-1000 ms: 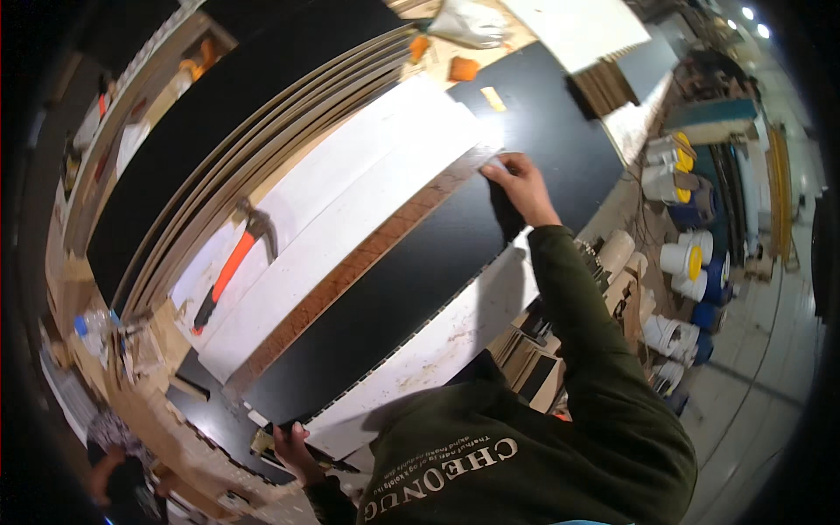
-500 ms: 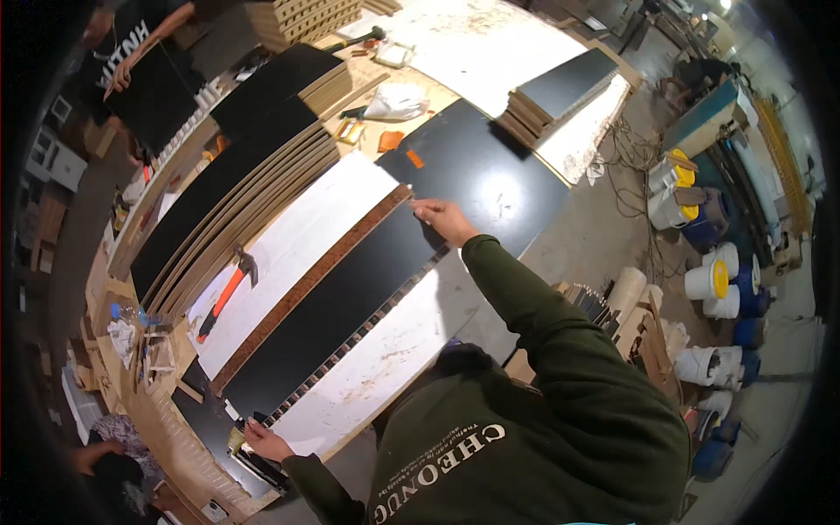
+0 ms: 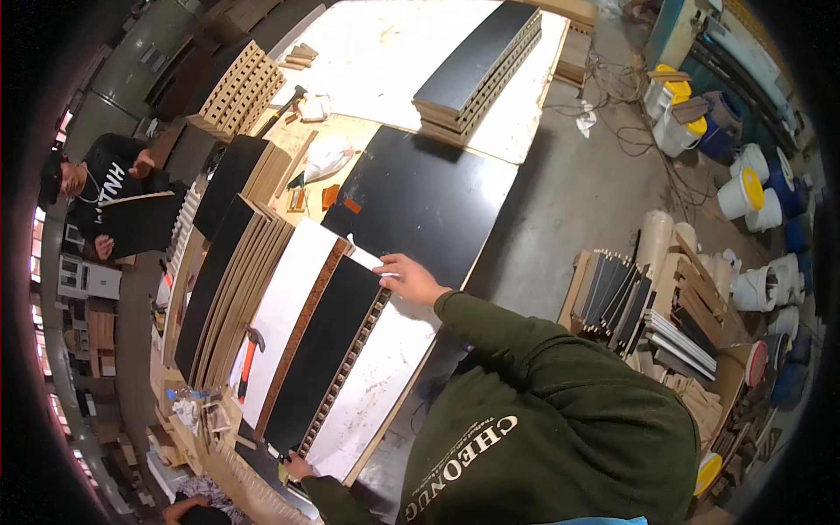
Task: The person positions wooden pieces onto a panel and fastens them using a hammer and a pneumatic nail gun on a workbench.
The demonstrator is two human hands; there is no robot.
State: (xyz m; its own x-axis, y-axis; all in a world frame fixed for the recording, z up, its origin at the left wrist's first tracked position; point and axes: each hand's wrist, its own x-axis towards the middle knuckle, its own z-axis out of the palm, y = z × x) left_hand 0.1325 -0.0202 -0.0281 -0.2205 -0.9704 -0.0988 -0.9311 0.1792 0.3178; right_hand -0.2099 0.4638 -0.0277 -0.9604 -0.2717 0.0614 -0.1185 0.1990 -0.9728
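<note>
A long black panel (image 3: 324,350) with a notched right edge lies on a white board (image 3: 385,359), a brown strip (image 3: 302,341) along its left side. At its far right corner my right hand (image 3: 411,278) holds the end, thumb and fingers at the edge. My left hand (image 3: 299,468) is closed at the near right corner, its fingertips partly hidden. Just beside those fingertips is a small white-and-black piece (image 3: 276,452), too small to name. A hammer with an orange handle (image 3: 246,367) rests on the white surface left of the panel.
Stacked black panels (image 3: 232,297) stand to the left, and another stack (image 3: 477,66) lies at the far end. Beyond my panel is a large black sheet (image 3: 420,188). A co-worker (image 3: 118,175) holds a dark board at far left. Buckets (image 3: 739,192) and wood pieces (image 3: 612,289) line the right.
My view has turned, so the bench appears steeper and more floor shows on the right. More white shows past the panel's far end. The co-worker now has one hand raised.
</note>
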